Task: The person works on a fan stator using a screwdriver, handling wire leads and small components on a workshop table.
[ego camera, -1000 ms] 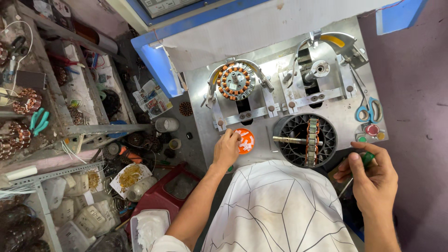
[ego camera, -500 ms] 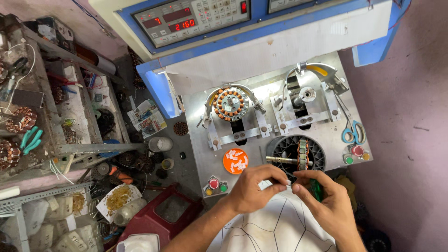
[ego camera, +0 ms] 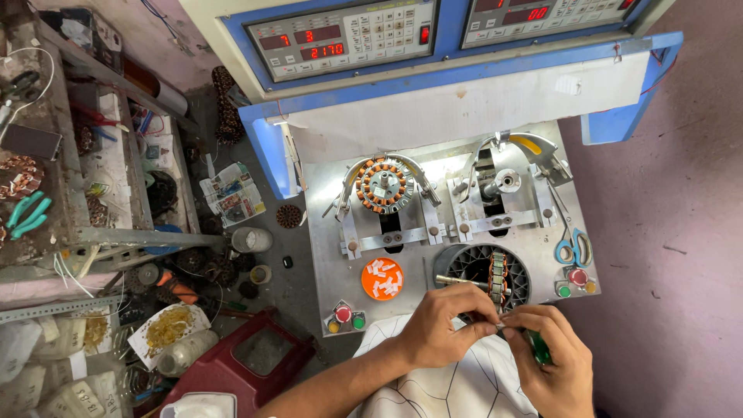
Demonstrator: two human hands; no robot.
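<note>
Left hand (ego camera: pixel 443 329) and right hand (ego camera: pixel 551 358) meet fingertip to fingertip at near edge of grey metal plate (ego camera: pixel 325 255), just near black ribbed stator (ego camera: pixel 486 277) with copper windings. Left fingers pinched on something small, cannot tell what. Right fingers curled round green-handled tool (ego camera: pixel 537 346). Round orange dish (ego camera: pixel 381 278) of white slips left of stator; wound copper stator (ego camera: pixel 384 186) clamped far left; blue-handled scissors (ego camera: pixel 573 246) right

**Colours on the winding station**

I see a round orange dish (ego camera: pixel 381 278) speckled with white slips, on a grey metal bench (ego camera: pixel 325 255). A copper-wound stator ring (ego camera: pixel 384 186) shows orange and black bands. Blue-handled scissors (ego camera: pixel 573 248) lie by a red push button (ego camera: pixel 577 276). My right hand (ego camera: pixel 551 360) grips a green-handled tool (ego camera: pixel 539 347).
</note>
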